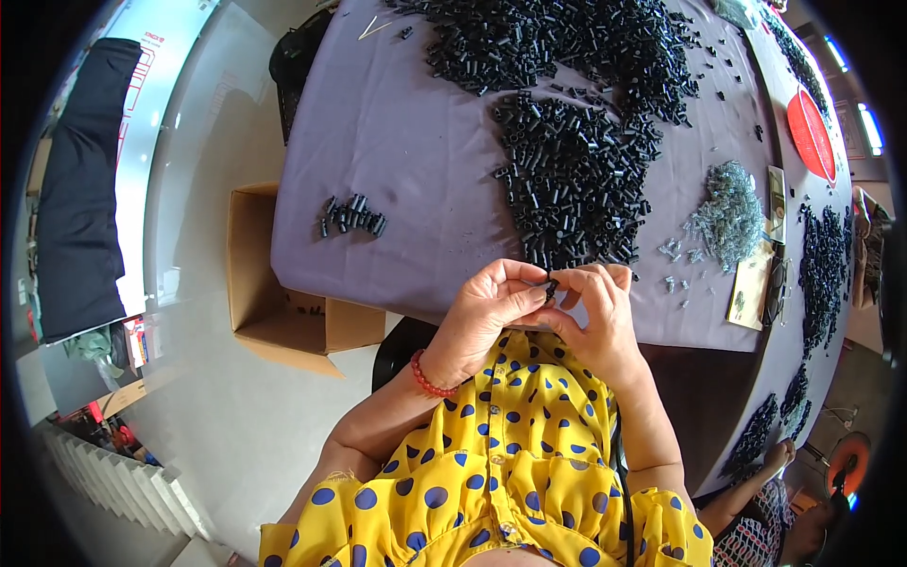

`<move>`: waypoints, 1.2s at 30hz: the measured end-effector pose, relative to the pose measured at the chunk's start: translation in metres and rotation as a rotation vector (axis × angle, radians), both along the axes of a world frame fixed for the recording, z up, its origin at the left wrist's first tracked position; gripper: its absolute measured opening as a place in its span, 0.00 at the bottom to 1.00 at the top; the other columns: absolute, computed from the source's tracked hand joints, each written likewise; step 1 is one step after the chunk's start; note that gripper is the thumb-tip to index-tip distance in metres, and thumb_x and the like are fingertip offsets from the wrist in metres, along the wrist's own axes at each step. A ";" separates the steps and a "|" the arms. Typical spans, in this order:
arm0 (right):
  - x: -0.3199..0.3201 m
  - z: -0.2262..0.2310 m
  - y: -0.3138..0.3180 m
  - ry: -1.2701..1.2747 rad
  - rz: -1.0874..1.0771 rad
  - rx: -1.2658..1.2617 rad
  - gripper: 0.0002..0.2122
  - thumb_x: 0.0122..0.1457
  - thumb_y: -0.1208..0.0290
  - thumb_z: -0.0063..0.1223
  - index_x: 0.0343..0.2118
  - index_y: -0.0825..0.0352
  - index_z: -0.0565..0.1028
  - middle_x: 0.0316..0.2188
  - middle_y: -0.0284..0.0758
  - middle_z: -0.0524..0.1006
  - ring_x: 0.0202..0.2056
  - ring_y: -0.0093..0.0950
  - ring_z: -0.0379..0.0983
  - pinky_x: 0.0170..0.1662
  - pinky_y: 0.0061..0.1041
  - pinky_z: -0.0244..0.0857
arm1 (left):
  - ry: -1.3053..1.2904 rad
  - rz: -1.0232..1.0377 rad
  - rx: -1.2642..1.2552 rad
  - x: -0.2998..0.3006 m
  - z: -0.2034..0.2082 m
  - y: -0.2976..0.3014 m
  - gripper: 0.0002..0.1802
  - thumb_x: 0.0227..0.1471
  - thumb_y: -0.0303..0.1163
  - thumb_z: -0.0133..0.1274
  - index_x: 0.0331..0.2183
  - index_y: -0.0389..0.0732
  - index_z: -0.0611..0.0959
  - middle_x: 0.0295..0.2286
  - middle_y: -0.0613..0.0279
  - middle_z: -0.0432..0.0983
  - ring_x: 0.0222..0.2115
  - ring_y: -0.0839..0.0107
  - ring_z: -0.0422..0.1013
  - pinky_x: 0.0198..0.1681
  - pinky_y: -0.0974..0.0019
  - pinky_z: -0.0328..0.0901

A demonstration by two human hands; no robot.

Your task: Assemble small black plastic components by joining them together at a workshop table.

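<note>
My left hand (pixel 491 302), with a red bead bracelet at its wrist, meets my right hand (pixel 593 307) at the table's near edge. Between their fingertips is a small black plastic piece (pixel 550 287), mostly covered by the fingers, so its exact shape is hidden. Both hands pinch it. Just beyond them lies a big heap of short black plastic tubes (pixel 576 180), spreading toward the far side. To the left, a small separate group of black pieces (pixel 353 216) rests on the cloth. Off to the right sits a pile of small clear plastic parts (pixel 729 217).
A purple-grey cloth (pixel 397 123) covers the table. An open cardboard box (pixel 255 274) stands on the floor at left. A red basket (pixel 811 137), eyeglasses (pixel 778 291) and a card (pixel 751 288) lie at right. Another person's arm (pixel 756 482) reaches in at lower right.
</note>
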State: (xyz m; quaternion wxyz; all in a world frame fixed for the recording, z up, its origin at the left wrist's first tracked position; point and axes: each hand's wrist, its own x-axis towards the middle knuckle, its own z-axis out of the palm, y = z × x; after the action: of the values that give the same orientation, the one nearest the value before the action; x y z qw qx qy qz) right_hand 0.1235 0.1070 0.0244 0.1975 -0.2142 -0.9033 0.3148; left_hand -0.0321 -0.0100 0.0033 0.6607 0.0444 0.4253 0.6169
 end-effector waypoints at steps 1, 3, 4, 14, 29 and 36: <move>0.000 -0.001 0.000 0.001 0.000 0.000 0.21 0.49 0.69 0.71 0.46 0.61 0.76 0.34 0.28 0.77 0.29 0.25 0.75 0.48 0.33 0.55 | 0.001 0.000 0.000 0.000 0.000 0.000 0.13 0.64 0.27 0.55 0.49 0.37 0.75 0.41 0.59 0.80 0.42 0.74 0.78 0.50 0.68 0.74; 0.000 -0.003 -0.001 0.005 -0.017 0.062 0.21 0.48 0.70 0.71 0.45 0.61 0.76 0.34 0.28 0.77 0.30 0.25 0.75 0.48 0.34 0.55 | 0.009 -0.019 0.026 -0.001 0.000 0.001 0.13 0.65 0.27 0.54 0.49 0.35 0.75 0.42 0.59 0.79 0.44 0.72 0.77 0.52 0.66 0.73; -0.001 -0.003 -0.002 0.006 -0.017 0.063 0.21 0.48 0.70 0.71 0.45 0.61 0.76 0.34 0.28 0.77 0.30 0.25 0.75 0.48 0.34 0.55 | 0.009 -0.018 0.027 -0.002 0.001 0.002 0.13 0.65 0.27 0.54 0.49 0.35 0.75 0.42 0.59 0.79 0.44 0.72 0.77 0.52 0.66 0.73; -0.001 -0.007 -0.005 0.085 -0.051 0.134 0.22 0.45 0.75 0.68 0.46 0.62 0.76 0.33 0.28 0.78 0.32 0.26 0.76 0.51 0.35 0.54 | 0.023 -0.087 0.046 -0.001 0.003 0.002 0.13 0.67 0.29 0.50 0.50 0.35 0.75 0.45 0.57 0.77 0.47 0.71 0.76 0.52 0.66 0.73; 0.002 -0.008 -0.003 0.023 0.013 0.151 0.23 0.45 0.70 0.69 0.46 0.63 0.76 0.36 0.30 0.79 0.37 0.30 0.76 0.53 0.38 0.54 | 0.051 -0.085 0.043 -0.007 0.002 0.003 0.14 0.65 0.26 0.53 0.50 0.35 0.74 0.43 0.58 0.78 0.42 0.74 0.77 0.49 0.68 0.74; 0.002 -0.007 -0.003 0.016 0.033 0.142 0.23 0.46 0.68 0.69 0.47 0.64 0.76 0.36 0.31 0.78 0.39 0.29 0.75 0.56 0.42 0.53 | -0.039 -0.086 0.033 -0.010 -0.002 0.003 0.15 0.63 0.24 0.53 0.51 0.34 0.74 0.42 0.60 0.77 0.42 0.73 0.77 0.50 0.68 0.74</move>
State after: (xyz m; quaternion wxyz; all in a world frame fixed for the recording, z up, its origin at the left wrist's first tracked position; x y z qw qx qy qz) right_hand 0.1258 0.1042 0.0178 0.2143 -0.1825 -0.9251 0.2551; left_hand -0.0422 -0.0075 0.0016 0.6938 0.0617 0.3998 0.5959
